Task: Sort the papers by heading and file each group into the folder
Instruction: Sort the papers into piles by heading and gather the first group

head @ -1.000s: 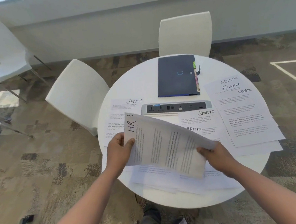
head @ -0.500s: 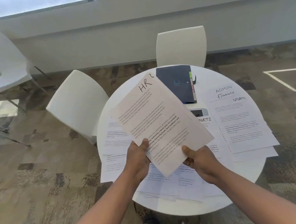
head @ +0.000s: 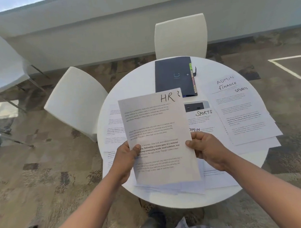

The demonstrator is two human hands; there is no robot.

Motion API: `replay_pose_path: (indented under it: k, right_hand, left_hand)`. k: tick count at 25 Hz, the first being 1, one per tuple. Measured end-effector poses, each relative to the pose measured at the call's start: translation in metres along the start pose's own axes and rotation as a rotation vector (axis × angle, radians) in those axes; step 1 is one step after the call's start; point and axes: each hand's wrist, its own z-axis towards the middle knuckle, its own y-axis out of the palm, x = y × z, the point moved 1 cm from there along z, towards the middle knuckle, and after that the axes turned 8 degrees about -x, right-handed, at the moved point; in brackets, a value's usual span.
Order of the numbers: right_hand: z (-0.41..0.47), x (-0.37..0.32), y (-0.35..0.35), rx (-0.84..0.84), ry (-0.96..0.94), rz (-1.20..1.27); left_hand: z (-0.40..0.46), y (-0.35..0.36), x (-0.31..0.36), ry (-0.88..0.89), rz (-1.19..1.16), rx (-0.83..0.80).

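We hold the HR sheet [head: 159, 137] up over the middle of the round white desk [head: 135, 78], its heading at the top right corner. Our left hand [head: 126, 158] pinches the sheet's left edge, thumb on the printed face, and our right hand [head: 207, 148] pinches its right edge the same way, so both hands grasp this one page. At 12 o'clock on the desk lies the dark folder [head: 173, 75], closed, coloured tabs along its right side. At 3 o'clock a fanned stack [head: 245, 112] shows ADMIN, FINANCE and SPORTS headings. A SPORTS sheet [head: 201, 117] lies just right of the held page, more loose papers [head: 113, 130] spread at 9 o'clock, and others [head: 180, 187] at 6 o'clock beneath the sheet.
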Motion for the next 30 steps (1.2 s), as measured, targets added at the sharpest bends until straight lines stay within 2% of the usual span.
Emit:
replay_pose_path:
  k: [5,9,18,23,30]
  right_hand:
    - [0.006,0.016,0.011,0.013,0.111,-0.087]
    - [0.009,0.026,0.004,0.119,0.145,-0.161]
    - [0.032,0.028,-0.016,0.382,0.155,-0.128]
    - [0.069,0.009,0.009,0.425,0.094,-0.059]
    - [0.106,0.005,0.034,0.525,0.135,-0.075]
  left_hand:
    - [0.0,-0.01,-0.014,-0.092,0.03,-0.108]
    - [0.003,-0.012,-0.034,-0.18,0.074,-0.082]
    - [0.011,-0.058,-0.06,-0.273,0.129,0.167]
    - [0.032,-0.117,-0.078,-0.295,0.213,0.311]
    - [0.082,-0.18,-0.081,-0.295,0.489,0.347]
